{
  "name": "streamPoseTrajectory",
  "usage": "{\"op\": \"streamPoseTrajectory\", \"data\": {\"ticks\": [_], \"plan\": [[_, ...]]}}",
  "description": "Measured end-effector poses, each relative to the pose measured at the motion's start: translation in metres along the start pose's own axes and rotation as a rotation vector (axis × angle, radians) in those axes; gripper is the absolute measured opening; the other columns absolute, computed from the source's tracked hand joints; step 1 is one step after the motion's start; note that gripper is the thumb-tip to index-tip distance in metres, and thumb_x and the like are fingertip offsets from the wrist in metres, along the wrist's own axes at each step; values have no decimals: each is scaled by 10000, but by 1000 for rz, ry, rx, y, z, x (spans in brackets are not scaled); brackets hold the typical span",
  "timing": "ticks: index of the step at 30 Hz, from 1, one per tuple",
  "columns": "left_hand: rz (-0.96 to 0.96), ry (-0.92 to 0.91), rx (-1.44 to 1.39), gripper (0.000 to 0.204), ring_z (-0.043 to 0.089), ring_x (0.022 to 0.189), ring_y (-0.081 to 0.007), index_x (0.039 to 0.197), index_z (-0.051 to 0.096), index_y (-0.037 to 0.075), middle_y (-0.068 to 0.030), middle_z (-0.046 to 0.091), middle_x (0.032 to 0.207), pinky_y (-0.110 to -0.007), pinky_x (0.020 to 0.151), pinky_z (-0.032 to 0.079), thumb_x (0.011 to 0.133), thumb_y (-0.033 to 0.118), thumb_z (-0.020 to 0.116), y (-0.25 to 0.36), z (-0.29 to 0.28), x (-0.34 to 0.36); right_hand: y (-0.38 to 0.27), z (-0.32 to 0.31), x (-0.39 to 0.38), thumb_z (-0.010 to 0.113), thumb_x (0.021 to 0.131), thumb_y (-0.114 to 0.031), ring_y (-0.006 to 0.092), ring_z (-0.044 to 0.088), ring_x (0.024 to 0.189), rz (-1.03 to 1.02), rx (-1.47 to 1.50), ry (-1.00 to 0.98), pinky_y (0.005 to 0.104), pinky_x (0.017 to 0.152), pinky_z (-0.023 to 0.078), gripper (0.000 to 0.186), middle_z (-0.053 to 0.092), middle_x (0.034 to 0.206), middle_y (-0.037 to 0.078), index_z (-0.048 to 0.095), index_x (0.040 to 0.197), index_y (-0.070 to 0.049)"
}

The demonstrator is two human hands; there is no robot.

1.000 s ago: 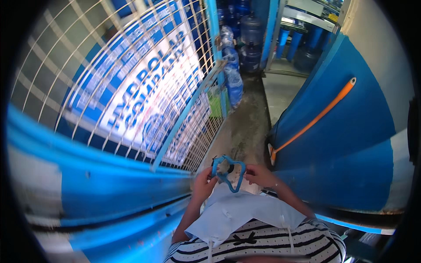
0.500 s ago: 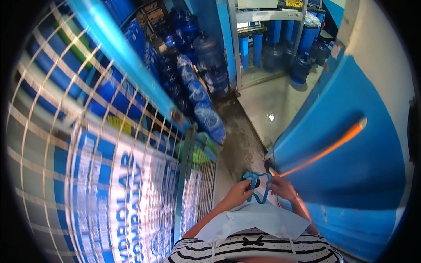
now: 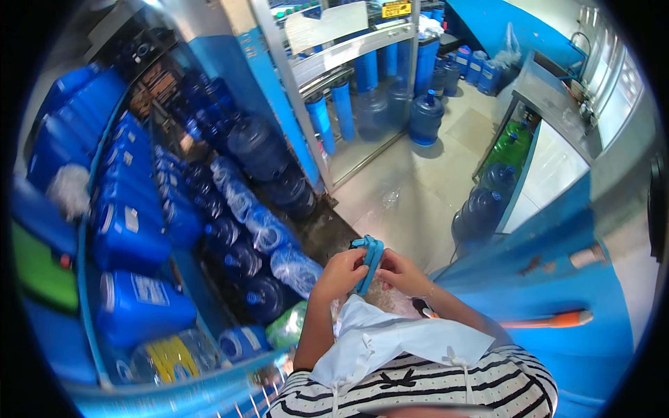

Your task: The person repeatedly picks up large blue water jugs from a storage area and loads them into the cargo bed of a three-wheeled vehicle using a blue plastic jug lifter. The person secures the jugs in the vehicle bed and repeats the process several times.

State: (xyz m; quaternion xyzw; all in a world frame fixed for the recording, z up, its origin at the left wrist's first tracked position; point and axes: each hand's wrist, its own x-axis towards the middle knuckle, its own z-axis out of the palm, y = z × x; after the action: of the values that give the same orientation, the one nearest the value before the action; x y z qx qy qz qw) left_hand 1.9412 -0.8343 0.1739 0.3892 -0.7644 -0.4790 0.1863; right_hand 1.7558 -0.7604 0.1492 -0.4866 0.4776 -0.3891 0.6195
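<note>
Blue plastic handle piece (image 3: 368, 261), flat, seen edge-on, frame centre, pinched between both hands: left hand (image 3: 341, 273) grips its left side, right hand (image 3: 404, 274) its right. One handle piece. Many blue water jugs (image 3: 258, 230) stacked at left, too many to count; one round jug (image 3: 426, 118) stands alone on the floor, upper centre.
</note>
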Motion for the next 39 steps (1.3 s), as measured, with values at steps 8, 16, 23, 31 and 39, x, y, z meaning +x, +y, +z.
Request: {"op": "streamPoseTrajectory", "data": {"ticks": [8,16,23,31,39], "plan": [[259,-467,124,185,610,754,-324,914,575,-4,-174,629,839,-388,686,482,786,127,600,-25,-41,190,-14,-78,103,580,897,-101,96,604,654,189,119,409,232,580,510,170,608,797,39,580,1027,8],[281,-857,127,227,618,784,-313,965,563,-16,-180,637,871,-386,715,491,810,145,606,-28,-6,348,-16,-163,146,582,890,-90,79,592,637,255,260,715,219,570,491,174,618,796,26,606,1034,4],[295,-897,94,216,618,776,-305,941,548,-17,-169,623,856,-393,703,491,805,135,618,40,29,518,-69,-318,195,604,880,-103,69,594,649,206,297,851,228,568,489,172,632,788,25,612,1016,2],[377,-698,100,264,616,755,-251,1016,559,7,-122,621,867,-360,686,491,791,110,652,117,21,705,-153,-509,273,629,833,-181,232,629,620,115,-322,819,340,612,491,193,650,712,112,606,931,-16],[-19,-846,-190,493,593,940,-143,1237,451,36,-78,614,996,-314,830,478,805,97,680,86,86,853,-142,-659,347,601,878,-181,156,629,579,186,-147,652,292,572,497,172,655,691,85,597,922,-15]]}}
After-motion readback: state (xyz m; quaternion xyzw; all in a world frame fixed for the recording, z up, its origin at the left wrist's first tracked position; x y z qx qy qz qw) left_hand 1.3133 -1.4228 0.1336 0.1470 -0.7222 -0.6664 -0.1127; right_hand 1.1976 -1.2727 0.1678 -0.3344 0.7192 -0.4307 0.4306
